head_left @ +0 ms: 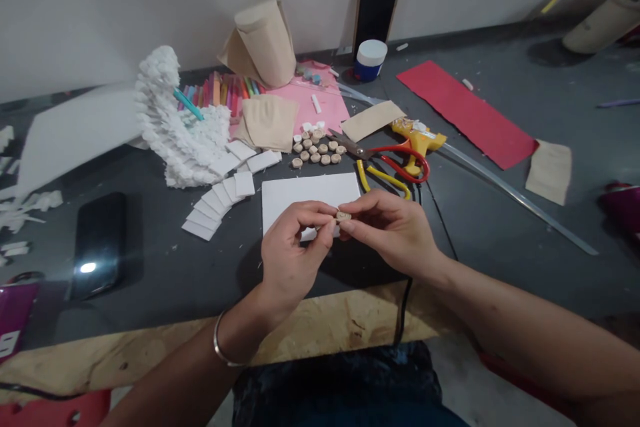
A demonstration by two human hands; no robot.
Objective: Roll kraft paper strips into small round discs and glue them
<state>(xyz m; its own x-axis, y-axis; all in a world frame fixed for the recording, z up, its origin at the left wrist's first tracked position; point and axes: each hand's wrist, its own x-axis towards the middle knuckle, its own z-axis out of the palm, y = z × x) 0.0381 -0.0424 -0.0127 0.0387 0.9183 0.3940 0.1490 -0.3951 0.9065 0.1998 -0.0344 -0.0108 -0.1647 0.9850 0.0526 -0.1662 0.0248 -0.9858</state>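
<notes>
Between the fingertips of both hands is a small tan paper coil [343, 216], its spiral end facing up toward me. My left hand [295, 247] pinches it from one side, and my right hand [393, 227] grips it from the other. Under the hands lies a white sheet [300, 190], partly covered by them. Just beyond it sits a cluster of similar tan coils [315, 151], with a few white ones at its back. Scissors with red handles [400, 150] rest to the right of the cluster, blades pointing left.
A yellow glue gun [417, 140] lies beside the scissors, with a long clear glue stick [520, 197]. White cards [215, 203] fan out at left near a phone [99, 243]. Behind stand a tan paper roll [267, 40] and a blue-and-white jar [370, 61]; red paper [467, 113] lies right.
</notes>
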